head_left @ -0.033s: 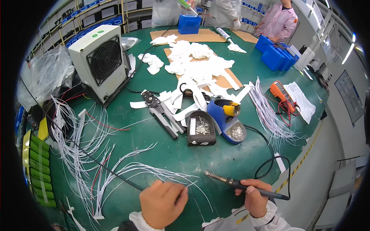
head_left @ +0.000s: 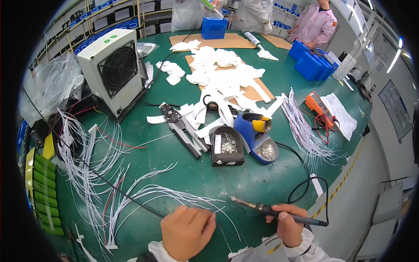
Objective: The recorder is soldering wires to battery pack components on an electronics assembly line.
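My right hand [head_left: 288, 225] grips a soldering iron [head_left: 273, 210], its metal tip pointing left above the green table. Its black cord loops off to the right. My left hand [head_left: 187, 232] is closed, fingers curled, near the ends of a bundle of white wires [head_left: 174, 192]; what it pinches, if anything, is hidden. A dark cable runs in from the upper left and passes out of sight by that hand. Beyond the hands stand a blue soldering-iron stand [head_left: 248, 131] with a yellow part and a small black tray [head_left: 228, 158] of silvery solder scraps.
Wire strippers [head_left: 183, 131] lie left of the tray. A fan unit [head_left: 109, 70] and green battery cells [head_left: 45, 192] stand at left. White cloths [head_left: 218, 74], a second wire bundle [head_left: 299, 126], an orange multimeter [head_left: 318, 105] and blue boxes [head_left: 310, 63] lie farther off. Several people work across the table.
My left hand has shifted slightly right. The soldering iron in my right hand has barely moved.
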Demonstrator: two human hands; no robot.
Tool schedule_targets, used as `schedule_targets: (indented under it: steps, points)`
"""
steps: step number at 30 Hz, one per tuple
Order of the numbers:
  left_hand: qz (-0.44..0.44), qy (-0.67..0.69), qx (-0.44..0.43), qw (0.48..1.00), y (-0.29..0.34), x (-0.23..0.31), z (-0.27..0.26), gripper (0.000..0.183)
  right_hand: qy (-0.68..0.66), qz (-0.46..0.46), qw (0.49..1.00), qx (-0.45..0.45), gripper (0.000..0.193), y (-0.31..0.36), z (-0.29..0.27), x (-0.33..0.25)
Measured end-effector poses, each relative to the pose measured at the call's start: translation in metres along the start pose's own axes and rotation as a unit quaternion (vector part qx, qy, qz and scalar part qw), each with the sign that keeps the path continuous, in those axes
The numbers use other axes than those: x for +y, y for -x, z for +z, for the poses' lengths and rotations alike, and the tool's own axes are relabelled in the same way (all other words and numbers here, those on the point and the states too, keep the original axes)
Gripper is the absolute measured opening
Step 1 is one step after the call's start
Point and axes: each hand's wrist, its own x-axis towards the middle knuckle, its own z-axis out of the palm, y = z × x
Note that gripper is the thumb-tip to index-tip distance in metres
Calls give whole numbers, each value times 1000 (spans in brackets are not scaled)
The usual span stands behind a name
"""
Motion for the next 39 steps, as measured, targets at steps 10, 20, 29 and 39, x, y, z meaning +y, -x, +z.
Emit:
schedule_targets:
  steps: [10, 20, 29, 39]
  points:
    - [-1, -40, -14, 999, -2, 3, 13, 16, 5, 21, 999, -45, 30, -4, 0, -1]
    - [5, -24, -16, 1000, 3, -5, 18, 14, 5, -15, 998, -64, 27, -8, 1, 2]
    - [-1, -25, -11, 1000, 4, -5, 20, 14, 18, -20, 997, -74, 28, -8, 0, 2]
    - [-3, -23, -14, 1000, 4, -6, 19, 14, 16, -17, 997, -74, 29, -9, 2, 2]
